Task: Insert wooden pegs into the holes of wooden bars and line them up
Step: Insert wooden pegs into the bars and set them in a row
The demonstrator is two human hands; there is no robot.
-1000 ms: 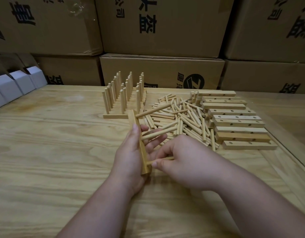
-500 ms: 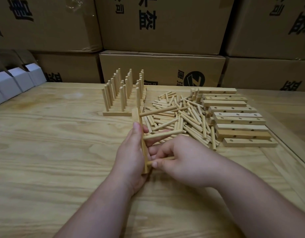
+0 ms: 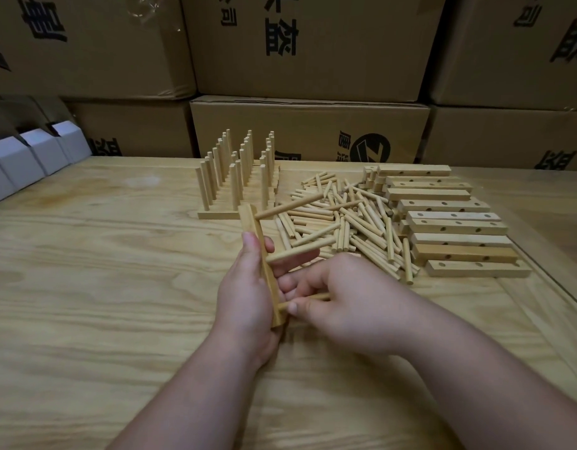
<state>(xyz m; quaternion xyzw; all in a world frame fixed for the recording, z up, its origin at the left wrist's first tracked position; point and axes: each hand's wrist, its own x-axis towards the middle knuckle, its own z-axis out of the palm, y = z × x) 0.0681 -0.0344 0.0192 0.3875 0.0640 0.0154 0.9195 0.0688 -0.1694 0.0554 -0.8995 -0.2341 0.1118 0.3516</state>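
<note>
My left hand grips a wooden bar on its edge, running away from me. Two pegs stick out of it to the right: a far peg and a middle peg. My right hand pinches a third peg whose tip is at the bar's near end. Behind the bar stand several finished bars with upright pegs in a row. A heap of loose pegs lies to the right, and beyond it a stack of bare bars with holes.
All of it lies on a pale wooden table. Cardboard boxes are stacked along the table's far edge. Small white boxes sit at the far left. A raised wooden rim runs along the right side.
The bar and both hands stay nearly in place. My right hand has kept working the near peg at the bar's end; the view has tipped slightly.
</note>
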